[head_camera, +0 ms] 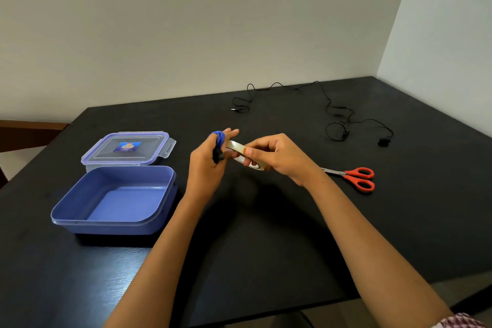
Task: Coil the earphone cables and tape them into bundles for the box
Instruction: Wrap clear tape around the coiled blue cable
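Observation:
My left hand (206, 161) holds a coiled blue earphone cable (219, 138) wound round its fingers, with a black end piece sticking out by the thumb. Just right of it, my right hand (277, 158) grips a roll of clear tape (243, 154) and holds it against the left fingertips. Both hands hover above the middle of the black table (266, 234). A black earphone cable (338, 120) lies uncoiled and spread out across the far side of the table. The open blue box (117, 197) sits to the left with nothing in it.
The box's clear lid (127, 148) lies flat just behind the box. Red-handled scissors (355, 177) rest on the table right of my right wrist. Walls border the table at the back and right; its front edge runs near my forearms.

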